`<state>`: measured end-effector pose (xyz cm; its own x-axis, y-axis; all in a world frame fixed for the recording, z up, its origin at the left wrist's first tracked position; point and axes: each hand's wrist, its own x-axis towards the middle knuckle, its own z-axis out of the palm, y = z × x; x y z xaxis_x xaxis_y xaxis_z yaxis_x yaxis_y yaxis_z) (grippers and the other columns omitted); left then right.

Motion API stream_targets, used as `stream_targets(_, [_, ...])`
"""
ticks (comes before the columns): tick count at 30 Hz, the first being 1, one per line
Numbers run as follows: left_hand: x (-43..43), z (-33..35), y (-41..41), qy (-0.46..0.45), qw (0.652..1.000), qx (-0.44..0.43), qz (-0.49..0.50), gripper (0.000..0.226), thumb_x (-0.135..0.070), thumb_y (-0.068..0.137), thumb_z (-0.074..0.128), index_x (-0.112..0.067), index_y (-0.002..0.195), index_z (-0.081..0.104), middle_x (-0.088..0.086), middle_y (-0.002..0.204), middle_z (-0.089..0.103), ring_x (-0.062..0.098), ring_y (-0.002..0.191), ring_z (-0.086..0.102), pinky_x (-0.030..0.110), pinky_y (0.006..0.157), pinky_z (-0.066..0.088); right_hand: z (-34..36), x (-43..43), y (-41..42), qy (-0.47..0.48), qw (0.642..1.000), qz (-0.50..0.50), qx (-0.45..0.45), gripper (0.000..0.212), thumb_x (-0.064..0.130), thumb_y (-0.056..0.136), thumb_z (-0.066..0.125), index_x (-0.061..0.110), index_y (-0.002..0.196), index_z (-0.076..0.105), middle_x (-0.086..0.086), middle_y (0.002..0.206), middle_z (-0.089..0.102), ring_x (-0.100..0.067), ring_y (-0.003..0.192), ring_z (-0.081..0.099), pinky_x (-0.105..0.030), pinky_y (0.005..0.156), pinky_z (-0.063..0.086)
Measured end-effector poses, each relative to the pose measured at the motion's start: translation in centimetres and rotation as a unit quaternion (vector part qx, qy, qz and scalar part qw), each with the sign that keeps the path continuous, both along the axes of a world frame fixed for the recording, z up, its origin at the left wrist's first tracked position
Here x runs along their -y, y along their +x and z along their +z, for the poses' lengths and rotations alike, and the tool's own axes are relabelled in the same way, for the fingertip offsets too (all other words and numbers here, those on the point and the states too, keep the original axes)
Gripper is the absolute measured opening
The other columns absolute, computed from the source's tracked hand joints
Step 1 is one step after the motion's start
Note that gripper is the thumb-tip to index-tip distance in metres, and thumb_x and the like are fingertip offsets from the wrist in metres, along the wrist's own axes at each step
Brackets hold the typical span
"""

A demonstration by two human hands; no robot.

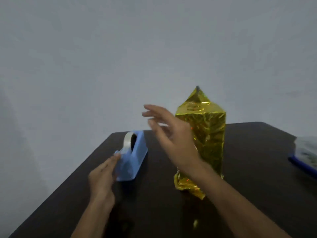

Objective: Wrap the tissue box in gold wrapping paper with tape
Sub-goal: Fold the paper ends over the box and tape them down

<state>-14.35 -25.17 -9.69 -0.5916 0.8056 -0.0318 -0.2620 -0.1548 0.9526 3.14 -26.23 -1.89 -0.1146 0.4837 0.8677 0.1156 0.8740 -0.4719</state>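
Observation:
The tissue box (208,134) stands on end on the dark table (154,212), covered in shiny gold wrapping paper. Its top fold rises to a point and loose paper crumples at its base. A blue tape dispenser (133,158) with a clear tape roll sits to its left. My left hand (103,177) rests flat against the near end of the dispenser, fingers straight. My right hand (169,136) hovers in the air between the dispenser and the box, fingers spread and blurred, holding nothing that I can see.
A blue-edged object (305,157) with a pale top lies at the table's right edge. A plain grey wall stands behind the table. The table's far edge runs just behind the dispenser and the box.

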Motion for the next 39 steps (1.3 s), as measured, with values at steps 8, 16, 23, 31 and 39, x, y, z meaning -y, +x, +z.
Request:
stream_targets(8, [-1.8,16.0,9.7,0.119,0.908,-0.244,-0.318,0.057,-0.032,0.058,0.075,-0.009,0.110,0.069,-0.004,0.128,0.060,0.008,0.124,0.049,0.039,0.111,0.031,2.6,-3.1,13.5,-0.259,0.963,-0.072,-0.006,0.119,0.055,0.055,0.073,0.035,0.149,0.004,0.002,0.156,0.018,-0.009,0.142,0.019,-0.028,0.107,0.024])
stream_targets(16, [-5.5,18.2,14.6,-0.050,0.842,-0.394,-0.366,0.058,-0.034,0.062,0.080,-0.007,0.112,0.068,0.007,0.146,0.041,0.023,0.142,0.019,0.043,0.110,0.018,-0.8,-5.8,12.9,-0.313,0.949,-0.013,-0.045,0.113,0.027,0.065,0.082,0.034,0.148,0.006,-0.007,0.150,0.033,-0.022,0.137,0.032,-0.033,0.104,0.033])
stream_targets(23, [-5.2,18.0,15.8,-0.089,0.841,-0.374,-0.379,0.046,-0.025,0.078,0.073,-0.002,0.116,0.065,0.009,0.140,0.047,0.012,0.108,0.039,0.015,0.047,0.049,-1.4,-6.4,12.9,-0.300,0.952,-0.026,-0.056,0.110,0.026,0.064,0.084,0.035,0.147,0.012,-0.009,0.150,0.033,-0.024,0.137,0.034,-0.039,0.106,0.036])
stream_targets(31, [-5.6,17.3,16.3,-0.083,0.846,-0.405,-0.338,0.042,-0.026,0.078,0.074,-0.004,0.113,0.067,0.009,0.121,0.058,0.017,0.109,0.044,0.023,0.074,0.037,-1.4,-6.5,13.0,-0.288,0.955,-0.049,-0.055,0.111,0.030,0.060,0.086,0.035,0.147,0.016,-0.010,0.147,0.039,-0.024,0.134,0.039,-0.042,0.108,0.037])
stream_targets(39, [-4.9,17.1,16.9,-0.074,0.860,-0.399,-0.311,0.041,-0.024,0.080,0.073,-0.004,0.115,0.066,0.003,0.099,0.056,0.008,0.071,0.042,0.010,0.032,0.036,-1.3,-6.4,13.1,-0.280,0.957,-0.058,-0.055,0.106,0.027,0.061,0.086,0.035,0.145,0.021,-0.011,0.145,0.041,-0.023,0.132,0.040,-0.037,0.104,0.038])
